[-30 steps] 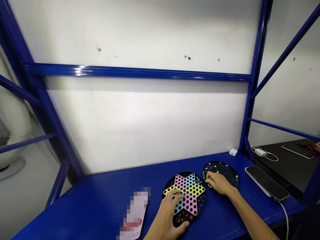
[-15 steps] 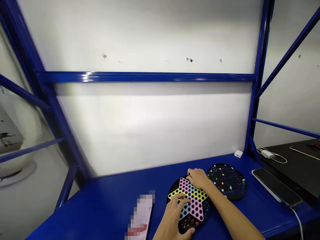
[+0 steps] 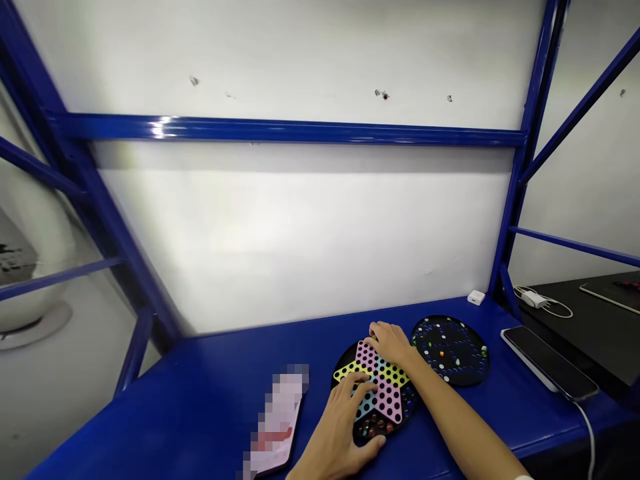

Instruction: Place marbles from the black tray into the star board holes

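My left hand [image 3: 340, 420] lies on the near half of a round black Chinese checkers board [image 3: 375, 427], fingers spread over a colored perforated star [image 3: 389, 400]. My right hand [image 3: 390, 343] rests at the star's far side, its fingers curled down, and whatever lies under them is hidden. Small marbles sit in the black board's lower edge. To the right stands a second round black board [image 3: 450, 350], dotted with colored marbles and apart from my right hand. My forearm crosses just below it.
A pixelated pink-and-white object [image 3: 277, 417] lies left of the boards on the blue shelf [image 3: 200, 413]. A phone [image 3: 549, 363] with a white cable lies to the right. A white adapter [image 3: 476, 297] stands against the white wall, and blue steel uprights frame the shelf.
My right hand has moved left, from the second round board onto the far side of the star board. My left hand stays on the star, and the view has shifted slightly.
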Tool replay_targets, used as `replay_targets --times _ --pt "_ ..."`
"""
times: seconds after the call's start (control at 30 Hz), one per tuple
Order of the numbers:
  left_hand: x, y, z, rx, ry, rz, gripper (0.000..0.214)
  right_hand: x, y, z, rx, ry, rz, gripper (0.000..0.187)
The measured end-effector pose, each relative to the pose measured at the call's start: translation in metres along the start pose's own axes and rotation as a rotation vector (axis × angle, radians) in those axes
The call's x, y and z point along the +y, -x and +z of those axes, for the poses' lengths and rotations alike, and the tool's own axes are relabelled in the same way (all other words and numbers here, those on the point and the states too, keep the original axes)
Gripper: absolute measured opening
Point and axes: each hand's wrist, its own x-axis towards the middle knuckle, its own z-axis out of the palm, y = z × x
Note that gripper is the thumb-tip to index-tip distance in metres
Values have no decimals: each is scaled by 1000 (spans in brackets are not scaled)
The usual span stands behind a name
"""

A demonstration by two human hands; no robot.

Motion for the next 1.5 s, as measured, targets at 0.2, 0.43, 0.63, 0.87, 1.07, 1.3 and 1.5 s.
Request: replay_targets --times 0.2,0.43,0.63,0.87,1.07,1.3,1.5 --pt "-3 -1 0 5 -22 19 55 -1 -5 3 -11 -12 0 31" --pt "-4 -1 2 3 -26 29 55 -14 -5 11 -3 -72 -48 36" --pt "-2 -2 1 35 -62 57 52 -15 6 8 -43 -102 -81 45" --pt "1 -1 -2 21 -80 62 53 -3 18 -2 -345 -176 -5 81" --pt "-3 -2 1 32 -110 81 53 7 37 -9 -398 -191 -22 88" --pt "-8 -2 4 25 -116 71 55 55 42 -32 -11 -203 258 73" --pt "-2 -2 0 -3 -99 43 54 128 53 -44 74 42 733 50"
